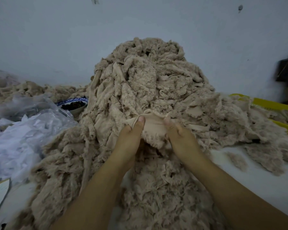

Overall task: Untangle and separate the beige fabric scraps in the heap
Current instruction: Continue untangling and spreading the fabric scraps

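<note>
The left hand (pixel 131 135) and right hand (pixel 181 136) pinched one scrap (pixel 152 128) in curled fingers (pixel 140 121). Easing it slowly from the heap (pixel 148 77) would likely avoid snags.

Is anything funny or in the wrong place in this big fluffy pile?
Yes: a blue-and-white bowl holding something dark sits wedged between the beige scrap heap and the crumpled clear plastic. A dish looks odd among fabric waste.
</note>
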Demonstrator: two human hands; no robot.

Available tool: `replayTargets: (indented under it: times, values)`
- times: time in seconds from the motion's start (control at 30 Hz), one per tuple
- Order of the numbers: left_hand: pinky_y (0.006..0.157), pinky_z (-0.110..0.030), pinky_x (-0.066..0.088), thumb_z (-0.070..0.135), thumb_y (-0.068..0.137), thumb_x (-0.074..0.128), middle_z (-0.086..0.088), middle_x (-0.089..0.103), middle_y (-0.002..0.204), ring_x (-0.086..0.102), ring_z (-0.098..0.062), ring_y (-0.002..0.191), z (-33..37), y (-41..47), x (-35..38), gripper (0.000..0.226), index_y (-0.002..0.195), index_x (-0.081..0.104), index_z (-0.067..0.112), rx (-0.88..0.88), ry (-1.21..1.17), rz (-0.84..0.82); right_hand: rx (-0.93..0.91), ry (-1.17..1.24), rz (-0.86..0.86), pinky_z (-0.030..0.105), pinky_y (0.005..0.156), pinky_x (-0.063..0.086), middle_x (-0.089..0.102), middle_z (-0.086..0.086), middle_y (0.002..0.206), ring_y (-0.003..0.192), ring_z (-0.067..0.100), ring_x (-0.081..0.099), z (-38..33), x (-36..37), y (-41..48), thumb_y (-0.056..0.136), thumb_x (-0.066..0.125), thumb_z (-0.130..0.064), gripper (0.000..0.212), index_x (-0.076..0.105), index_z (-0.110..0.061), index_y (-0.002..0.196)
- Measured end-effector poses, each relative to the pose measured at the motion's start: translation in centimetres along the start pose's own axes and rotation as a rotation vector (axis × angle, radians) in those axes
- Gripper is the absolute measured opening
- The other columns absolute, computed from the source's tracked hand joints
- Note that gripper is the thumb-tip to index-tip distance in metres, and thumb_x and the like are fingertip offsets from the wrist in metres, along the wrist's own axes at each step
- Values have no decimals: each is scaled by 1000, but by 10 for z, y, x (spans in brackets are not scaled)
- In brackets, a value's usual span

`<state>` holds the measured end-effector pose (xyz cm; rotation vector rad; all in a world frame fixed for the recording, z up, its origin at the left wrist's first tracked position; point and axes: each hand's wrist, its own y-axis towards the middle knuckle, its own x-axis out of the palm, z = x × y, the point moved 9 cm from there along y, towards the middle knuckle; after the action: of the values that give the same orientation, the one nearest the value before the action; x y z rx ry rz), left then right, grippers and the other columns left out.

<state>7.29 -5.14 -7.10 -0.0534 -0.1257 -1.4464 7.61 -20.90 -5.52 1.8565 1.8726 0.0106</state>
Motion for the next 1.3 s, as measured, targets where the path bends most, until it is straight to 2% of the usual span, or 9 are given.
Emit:
replayTargets:
  times: [0.13, 0.2, 0.3, 0.4, 0.47, 0.53, 0.8, 0.97, 1.3]
  values:
    - [104, -45, 49, 50, 99, 54, -11, 64, 132, 63, -27, 120, -10, 6, -5, 59, 138, 54, 7, -81, -140, 101, -6, 102, 30, 3, 52, 36, 49, -28, 47, 51, -13, 49, -9, 0, -3, 84, 30, -74, 40, 49, -60, 52]
    - [70, -26, 59, 41, 103, 50, -6, 76, 92, 73, -13, 79, -13, 9, -16, 44, 124, 61, 4, -125, -233, 162, 3, 179, 67, 3, 49, 37, 50, -31, 48, 50, -14, 49, -8, -6, -4, 87, 31, -79, 34, 49, -65, 61]
    - [32, -16, 30, 43, 105, 44, 6, 51, 44, 41, -5, 34, -12, 13, -55, 39, 112, 64, 11, -102, -346, 302, 49, 345, 195, 20, 45, 28, 36, -15, 44, 42, 1, 29, 6, -33, 4, 84, 40, -74, 41, 51, -43, 60]
    - [69, -30, 59, 55, 97, 53, -6, 73, 86, 69, -20, 79, -8, 11, -47, 49, 117, 66, 13, -63, -281, 275, 91, 177, 101, 25, 44, 33, 40, -11, 53, 45, 12, 35, 23, -29, 10, 99, 46, -51, 40, 50, -27, 67]
    - [102, -50, 50, 65, 85, 60, -11, 64, 131, 62, -29, 120, -11, 6, -28, 79, 139, 52, 8, -79, -210, 250, 73, 55, -28, 16, 55, 44, 56, -16, 75, 59, 6, 53, 22, -9, 7, 95, 47, -59, 27, 56, -38, 80]
    - [109, -52, 43, 76, 72, 61, -7, 57, 140, 54, -28, 130, -10, 2, -14, 98, 143, 47, 9, -66, -150, 201, 20, 44, -108, 13, 66, 43, 57, -27, 97, 79, -11, 56, 11, 5, 1, 79, 40, -84, 37, 56, -53, 89]
    - [99, -47, 53, 47, 102, 47, -16, 68, 122, 68, -28, 109, -8, 0, -29, 52, 128, 60, 3, -72, -241, 346, -213, -117, -179, 16, 51, 35, 43, -12, 52, 50, 3, 43, -18, 24, -11, 87, 40, -62, 50, 41, -20, 59]
    - [58, -28, 58, 47, 104, 43, -9, 68, 113, 69, -20, 90, -17, 7, -51, 54, 141, 51, 9, -157, -438, 428, -316, -161, -253, 23, 50, 29, 34, -11, 50, 48, 6, 37, -30, 36, -20, 91, 39, -55, 46, 34, -25, 57]
    - [79, -31, 59, 33, 107, 43, -10, 74, 106, 69, -19, 89, -3, 12, -66, 33, 111, 71, 15, 35, -565, 335, -168, 98, 53, 17, 47, 32, 41, -12, 54, 45, 2, 35, -20, -12, -6, 95, 43, -60, 56, 46, -11, 68]
